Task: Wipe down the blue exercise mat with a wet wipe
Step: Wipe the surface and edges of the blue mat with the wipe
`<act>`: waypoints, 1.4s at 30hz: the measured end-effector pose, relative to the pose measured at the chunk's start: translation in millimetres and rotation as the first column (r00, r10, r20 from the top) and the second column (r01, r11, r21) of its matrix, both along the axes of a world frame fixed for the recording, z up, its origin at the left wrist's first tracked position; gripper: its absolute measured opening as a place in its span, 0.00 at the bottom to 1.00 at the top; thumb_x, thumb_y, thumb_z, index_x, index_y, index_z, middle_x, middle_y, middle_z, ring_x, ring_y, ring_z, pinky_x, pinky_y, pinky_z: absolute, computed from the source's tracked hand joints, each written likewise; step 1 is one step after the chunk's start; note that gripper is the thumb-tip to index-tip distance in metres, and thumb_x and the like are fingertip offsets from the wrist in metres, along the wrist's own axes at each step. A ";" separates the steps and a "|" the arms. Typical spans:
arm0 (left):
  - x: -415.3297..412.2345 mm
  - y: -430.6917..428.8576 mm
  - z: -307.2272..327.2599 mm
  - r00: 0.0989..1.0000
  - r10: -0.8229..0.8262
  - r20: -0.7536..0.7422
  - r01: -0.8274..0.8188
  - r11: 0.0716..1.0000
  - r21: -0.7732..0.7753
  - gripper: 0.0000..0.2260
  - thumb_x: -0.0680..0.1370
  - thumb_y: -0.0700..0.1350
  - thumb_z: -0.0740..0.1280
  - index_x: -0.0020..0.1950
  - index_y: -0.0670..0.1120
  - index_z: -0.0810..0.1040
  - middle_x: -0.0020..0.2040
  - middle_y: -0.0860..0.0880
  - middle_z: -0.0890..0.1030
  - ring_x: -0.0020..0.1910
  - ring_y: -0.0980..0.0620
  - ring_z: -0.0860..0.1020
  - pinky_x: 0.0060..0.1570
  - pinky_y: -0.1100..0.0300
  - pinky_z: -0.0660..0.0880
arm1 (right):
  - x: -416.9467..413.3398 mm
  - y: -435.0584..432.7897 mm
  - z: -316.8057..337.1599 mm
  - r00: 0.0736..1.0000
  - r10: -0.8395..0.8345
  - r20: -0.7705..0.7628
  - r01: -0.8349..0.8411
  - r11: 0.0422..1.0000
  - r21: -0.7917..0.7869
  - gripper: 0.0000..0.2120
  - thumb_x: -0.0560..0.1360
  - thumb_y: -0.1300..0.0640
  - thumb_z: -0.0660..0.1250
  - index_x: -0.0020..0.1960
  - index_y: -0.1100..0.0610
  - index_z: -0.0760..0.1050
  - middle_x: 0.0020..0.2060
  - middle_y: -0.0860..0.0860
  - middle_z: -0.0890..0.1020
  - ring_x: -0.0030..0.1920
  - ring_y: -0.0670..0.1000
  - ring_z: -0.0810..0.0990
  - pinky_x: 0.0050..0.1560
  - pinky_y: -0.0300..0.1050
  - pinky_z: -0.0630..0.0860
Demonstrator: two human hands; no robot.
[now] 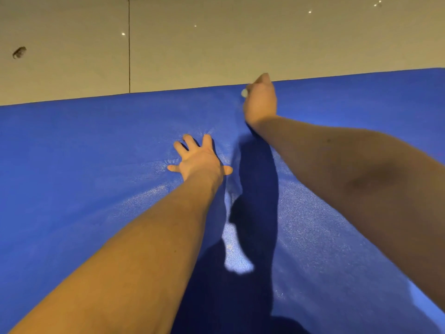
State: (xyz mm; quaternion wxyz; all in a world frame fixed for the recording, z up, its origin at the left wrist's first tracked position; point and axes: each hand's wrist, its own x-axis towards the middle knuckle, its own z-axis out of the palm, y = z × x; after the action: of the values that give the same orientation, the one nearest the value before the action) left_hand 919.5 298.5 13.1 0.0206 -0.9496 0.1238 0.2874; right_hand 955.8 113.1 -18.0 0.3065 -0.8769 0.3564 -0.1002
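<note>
Left grip (199,160) is released: palm down, fingers and thumb spread flat on mat (72,165). It presses in, and creases fan out from the fingertips. It sits approx mid-frame, well in from mat's far edge. Its forearm runs back to the bottom-left corner.

Just right of it, dark arm shadows lie on mat, w/ a bright patch (237,261) btwn them lower down.

Further right and farther off is the wipe (244,93). Only a small white bit shows, poking from the left side of right grip (261,100). Right grip is clenched round wipe, fingers curled down and fingertips hidden, a bit blurred. Its knuckles are right at mat's far edge.

So wipe is at the far edge of mat, up and to the right of left grip, w/ the two grips well apart. Can't tell how much of wipe touches mat. Right forearm comes in from the right side of frame, raised over mat.

Mat is blue and fills most of the lower frame, w/ its far edge sloping up toward the right. Beyond that edge is the floor (216,44), pale beige and glossy.

On the floor, L to R:
- a dark speck (19,52) near the left side
- a thin dark seam (129,44) running from the top down to mat edge
- small white light spots (123,34) scattered across to the top-right corner
</note>
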 end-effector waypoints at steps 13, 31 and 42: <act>0.4 1.2 -2.1 1.000 -0.005 0.008 0.005 1.000 -0.002 0.46 0.70 0.66 0.75 0.78 0.55 0.53 0.79 0.42 0.47 0.78 0.34 0.47 0.66 0.26 0.64 | -31.4 -28.8 -3.0 0.964 0.262 -0.043 -0.265 0.947 -0.182 0.25 0.77 0.65 0.61 0.36 0.40 0.55 0.57 0.62 0.76 0.48 0.52 0.64 0.49 0.40 0.63; -4.9 19.6 1.4 0.998 -0.060 0.022 0.060 0.998 0.007 0.46 0.72 0.70 0.69 0.81 0.57 0.49 0.79 0.46 0.49 0.78 0.39 0.48 0.67 0.33 0.68 | -40.5 44.1 -9.7 0.919 0.364 -0.150 -0.384 0.913 -0.140 0.10 0.76 0.68 0.60 0.41 0.56 0.74 0.55 0.58 0.76 0.57 0.59 0.78 0.48 0.55 0.77; -26.0 77.1 8.9 0.995 -0.092 0.040 0.093 0.996 -0.017 0.31 0.78 0.63 0.67 0.76 0.52 0.62 0.76 0.49 0.57 0.73 0.42 0.57 0.48 0.45 0.76 | -59.8 33.4 -16.1 0.994 0.074 -0.077 -0.084 0.987 -0.134 0.12 0.76 0.64 0.63 0.59 0.62 0.78 0.63 0.62 0.73 0.64 0.60 0.70 0.61 0.48 0.68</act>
State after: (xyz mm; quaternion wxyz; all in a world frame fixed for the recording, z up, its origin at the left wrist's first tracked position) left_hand 893.5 375.7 22.0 0.0275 -0.9485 0.1697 0.2662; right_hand 896.0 146.5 -34.1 0.2364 -0.9124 0.3241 -0.0808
